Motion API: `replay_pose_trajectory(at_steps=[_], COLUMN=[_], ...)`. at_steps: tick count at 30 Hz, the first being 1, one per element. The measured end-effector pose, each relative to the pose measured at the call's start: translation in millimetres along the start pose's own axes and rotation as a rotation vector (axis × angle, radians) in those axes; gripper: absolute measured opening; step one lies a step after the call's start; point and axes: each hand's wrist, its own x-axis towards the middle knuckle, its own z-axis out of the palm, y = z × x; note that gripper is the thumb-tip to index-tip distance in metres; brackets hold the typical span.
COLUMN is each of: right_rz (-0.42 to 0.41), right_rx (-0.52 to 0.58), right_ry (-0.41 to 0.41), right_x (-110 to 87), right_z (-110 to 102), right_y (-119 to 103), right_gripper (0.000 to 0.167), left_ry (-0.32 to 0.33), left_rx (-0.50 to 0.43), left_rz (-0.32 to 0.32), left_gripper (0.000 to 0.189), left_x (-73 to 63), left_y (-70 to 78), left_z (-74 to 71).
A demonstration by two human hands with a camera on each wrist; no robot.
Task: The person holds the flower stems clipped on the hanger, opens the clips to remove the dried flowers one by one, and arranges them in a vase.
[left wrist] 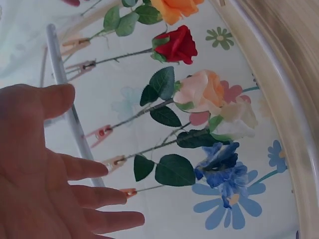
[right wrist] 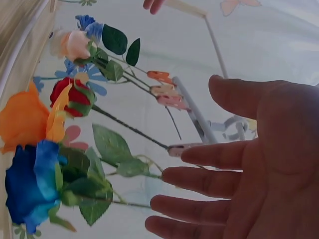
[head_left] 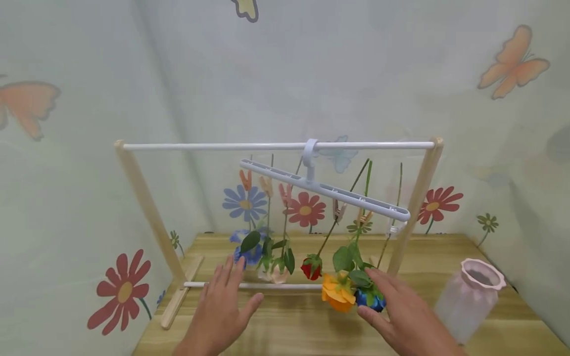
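Observation:
A light grey-blue hanger (head_left: 276, 174) hooks over the white top rod (head_left: 213, 147) of a wooden-sided rack and slopes down to the right. Clothespins along it hold flowers upside down by their stems: a light-blue flower (left wrist: 222, 167), a white rose (left wrist: 237, 119), a peach rose (left wrist: 199, 92), a red rose (head_left: 311, 268), an orange flower (head_left: 338, 292) and a dark-blue rose (right wrist: 32, 184). My left hand (head_left: 222, 301) is spread below the left blooms, holding nothing. Fingers extended and empty, my right hand (head_left: 405, 314) is beside the dark-blue rose, overlapping its leaves in the head view.
A pink-white vase (head_left: 467, 299) with a ruffled rim stands at the right on the wood-grain table (head_left: 285, 331). The rack's wooden foot (head_left: 180, 296) and white lower rod (head_left: 285, 286) lie in front. Behind hangs a pale backdrop (head_left: 267, 74) printed with flowers and butterflies.

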Motion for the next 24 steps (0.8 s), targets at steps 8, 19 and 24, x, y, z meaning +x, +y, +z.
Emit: replay_pose_trajectory(at_steps=[8, 19, 24], right_rz=[-0.026, -0.072, -0.128], right_rx=[0.076, 0.23, 0.349], right_ry=[0.055, 0.194, 0.229], right_x=[11.0, 48.1, 70.7], right_z=[7, 14, 20], right_y=[-23, -54, -69], right_gripper=[0.057, 0.042, 0.038], left_ry=[0.149, 0.242, 0.247], left_rx=[-0.1, -0.251, -0.328], left_rz=[-0.008, -0.06, -0.112], left_gripper=[0.064, 0.048, 0.044], left_x=[10.1, 39.1, 53.0], left_y=[-14.6, -22.0, -32.3], left_z=[2.5, -10.9, -18.0])
